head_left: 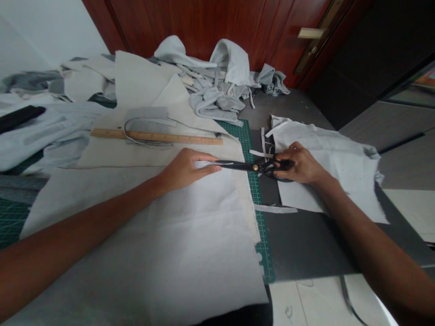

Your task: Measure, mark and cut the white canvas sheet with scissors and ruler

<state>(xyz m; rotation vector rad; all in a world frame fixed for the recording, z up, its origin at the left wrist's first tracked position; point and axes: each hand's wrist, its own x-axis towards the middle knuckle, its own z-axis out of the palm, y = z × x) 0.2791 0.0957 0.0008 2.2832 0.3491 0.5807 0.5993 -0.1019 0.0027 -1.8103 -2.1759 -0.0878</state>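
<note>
My right hand (299, 164) is wrapped round the handles of black fabric scissors (255, 167), which point left. Their blades look nearly closed, with a thin white edge lying along them. My left hand (186, 168) has thumb and forefinger at the blade tips, gripping the edge of a large white cloth (190, 244); the fingers partly hide the exact hold. Beneath lies cream fabric (149, 156). A wooden ruler (183, 137) rests on it above my left hand, with a thin cord looped across the ruler.
A green cutting mat (265, 253) shows under the cloth's right edge. Cut strips (280, 209) lie on the dark table, beside another white cloth (326, 145). Crumpled grey fabric (217, 102) is heaped at the back, before a red-brown door (204, 22).
</note>
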